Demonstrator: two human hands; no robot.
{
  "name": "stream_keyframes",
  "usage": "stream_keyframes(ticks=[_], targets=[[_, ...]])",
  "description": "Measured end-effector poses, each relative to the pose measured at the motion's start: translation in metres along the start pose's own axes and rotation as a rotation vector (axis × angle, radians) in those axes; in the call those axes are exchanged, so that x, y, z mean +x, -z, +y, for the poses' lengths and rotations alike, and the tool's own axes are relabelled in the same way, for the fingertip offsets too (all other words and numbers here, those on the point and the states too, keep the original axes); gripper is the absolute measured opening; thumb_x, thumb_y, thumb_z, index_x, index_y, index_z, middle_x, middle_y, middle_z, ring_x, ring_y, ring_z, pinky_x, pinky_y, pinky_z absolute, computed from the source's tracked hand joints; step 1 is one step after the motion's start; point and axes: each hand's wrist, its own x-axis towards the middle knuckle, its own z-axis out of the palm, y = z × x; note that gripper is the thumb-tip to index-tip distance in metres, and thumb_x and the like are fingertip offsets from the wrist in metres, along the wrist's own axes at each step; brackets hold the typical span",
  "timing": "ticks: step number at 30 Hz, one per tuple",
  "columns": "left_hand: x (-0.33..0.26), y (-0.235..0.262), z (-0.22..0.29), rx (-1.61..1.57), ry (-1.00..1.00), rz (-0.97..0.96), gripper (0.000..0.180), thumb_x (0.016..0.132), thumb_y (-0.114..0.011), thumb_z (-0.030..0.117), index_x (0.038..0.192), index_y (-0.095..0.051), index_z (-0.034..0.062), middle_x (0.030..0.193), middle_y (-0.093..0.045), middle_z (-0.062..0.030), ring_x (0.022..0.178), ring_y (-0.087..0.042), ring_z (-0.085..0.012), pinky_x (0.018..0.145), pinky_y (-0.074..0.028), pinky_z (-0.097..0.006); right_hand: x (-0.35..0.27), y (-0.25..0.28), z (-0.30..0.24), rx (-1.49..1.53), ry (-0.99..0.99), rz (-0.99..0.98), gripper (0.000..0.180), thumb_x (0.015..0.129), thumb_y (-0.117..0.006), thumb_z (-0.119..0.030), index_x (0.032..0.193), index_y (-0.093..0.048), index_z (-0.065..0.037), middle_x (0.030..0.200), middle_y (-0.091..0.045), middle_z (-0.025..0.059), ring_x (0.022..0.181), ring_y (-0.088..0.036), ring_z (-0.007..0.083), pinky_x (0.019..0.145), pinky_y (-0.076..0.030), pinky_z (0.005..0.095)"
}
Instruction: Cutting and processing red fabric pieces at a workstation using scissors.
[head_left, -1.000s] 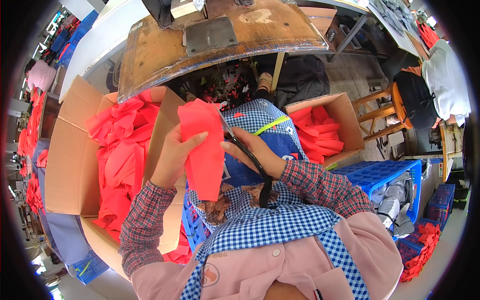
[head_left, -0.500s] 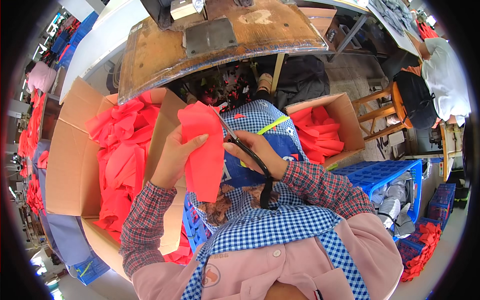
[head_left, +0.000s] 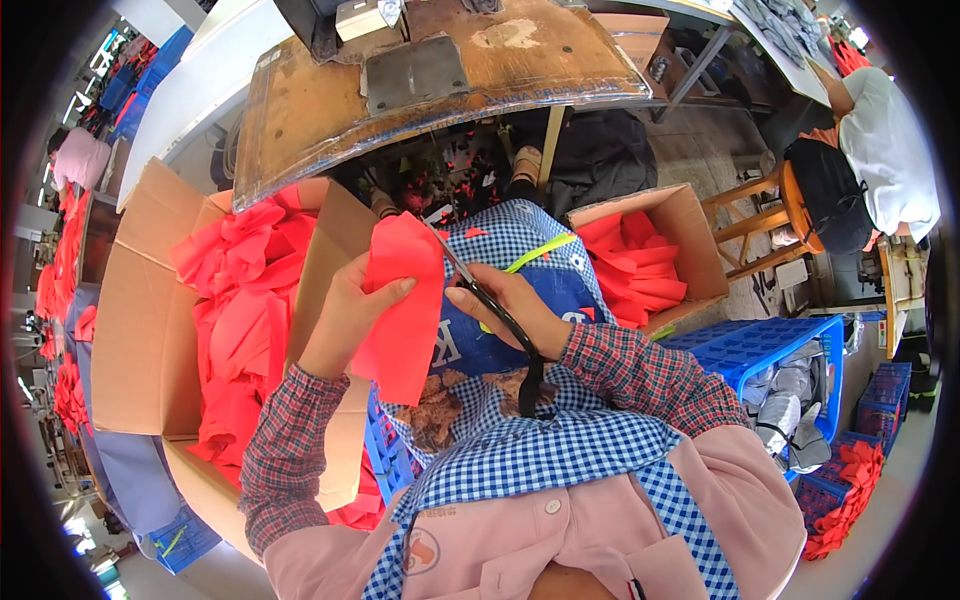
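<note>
A red fabric strip (head_left: pixel 402 320) hangs from my left hand (head_left: pixel 345 318), which pinches it with the thumb lying across its face. My right hand (head_left: pixel 528 308) is wrapped around a pair of black-handled scissors (head_left: pixel 456 264). Their blades point up and to the left, against the upper right edge of the strip. Whether the blades are on the cloth or just beside it, I cannot tell. A black band hangs from the handle end. Below both hands, a blue checked apron (head_left: pixel 545 450) covers my lap, with a blue printed patch and brown stains.
On the left stands an open carton (head_left: pixel 148 310) heaped with red fabric pieces (head_left: pixel 245 330); a smaller carton (head_left: pixel 700 245) of them is at right. A worn wooden table (head_left: pixel 545 75) is ahead. A blue crate (head_left: pixel 740 350) holds grey items. Another person (head_left: pixel 885 150) sits far right.
The red strip has tilted, its lower end swinging left and its top edge dropping slightly. Both hands stay nearly in place, the scissors still beside the strip's right edge.
</note>
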Motion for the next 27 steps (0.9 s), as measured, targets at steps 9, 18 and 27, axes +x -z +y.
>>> stream_keyframes(ticks=[9, 18, 27], targets=[[0.006, 0.003, -0.007, 0.058, -0.008, -0.024, 0.032, 0.090, -0.065, 0.011, 0.118, -0.058, -0.0019, 0.103, -0.066, -0.0039, 0.091, -0.062, -0.0088, 0.080, -0.052, -0.024, -0.007, -0.007, 0.014, 0.085, -0.048, 0.033, 0.036, 0.095, -0.058, -0.040, 0.091, -0.057, -0.004, 0.060, -0.044, -0.0022, 0.053, -0.038, 0.0048, 0.048, -0.032, 0.0242], [0.031, 0.032, 0.024, -0.168, -0.065, 0.108, 0.029, 0.094, -0.061, 0.014, 0.120, -0.056, 0.0013, 0.106, -0.065, -0.0038, 0.090, -0.064, -0.0112, 0.077, -0.054, -0.025, 0.016, 0.028, 0.021, 0.469, -0.184, 0.130, 0.039, 0.097, -0.051, -0.043, 0.104, -0.054, -0.005, 0.064, -0.048, -0.0025, 0.048, -0.047, 0.0065, 0.044, -0.041, 0.0223], [0.115, 0.108, 0.088, -0.110, -0.163, 0.085, 0.030, 0.092, -0.063, 0.017, 0.119, -0.058, 0.0044, 0.104, -0.066, -0.0027, 0.087, -0.064, -0.0091, 0.074, -0.053, -0.023, 0.024, 0.041, 0.071, 0.735, -0.313, 0.206, 0.045, 0.097, -0.048, -0.047, 0.112, -0.052, -0.005, 0.069, -0.050, 0.0010, 0.055, -0.052, 0.0114, 0.051, -0.046, 0.0264]])
